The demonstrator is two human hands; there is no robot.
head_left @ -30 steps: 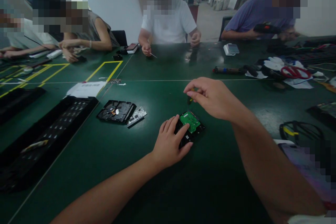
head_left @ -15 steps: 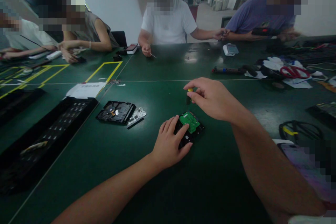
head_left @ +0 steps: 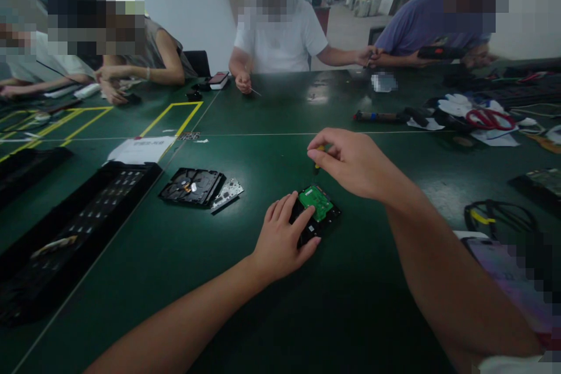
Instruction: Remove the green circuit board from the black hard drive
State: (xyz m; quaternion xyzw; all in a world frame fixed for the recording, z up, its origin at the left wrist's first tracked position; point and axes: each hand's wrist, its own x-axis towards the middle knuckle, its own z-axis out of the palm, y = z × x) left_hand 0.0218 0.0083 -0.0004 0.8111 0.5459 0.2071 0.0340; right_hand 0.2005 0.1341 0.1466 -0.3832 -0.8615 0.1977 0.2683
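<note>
1. The right hand (head_left: 346, 159) pinches one screwdriver (head_left: 317, 167) between thumb and fingers, above the far edge of the hard drive (head_left: 323, 224). The grip hides most of the handle, leaving bits of yellow and black; the shaft is too faint to tell whether its tip touches anything.
2. The left hand (head_left: 283, 236), palm down with fingers spread, rests on the near left part of the hard drive, covering some of it without closing around it.
3. The hard drive lies on the bench (head_left: 355, 292), its single green circuit board (head_left: 319, 205) facing up. Two small white labels show, one on the board, one on the black casing, both too small to read.
4. Left of the hard drive sit one second drive (head_left: 193, 187) and one loose board (head_left: 228, 194) just beside it.
5. Farther left lie one white sheet (head_left: 142, 149), its printed line unreadable, and two long black trays (head_left: 146, 181), both cut off.
6. Right of the hard drive are one cable coil (head_left: 499, 219) and one phone (head_left: 499, 266), partly pixelated.
7. Beyond the hard drive, four people (head_left: 280, 41) sit, heads pixelated.
</note>
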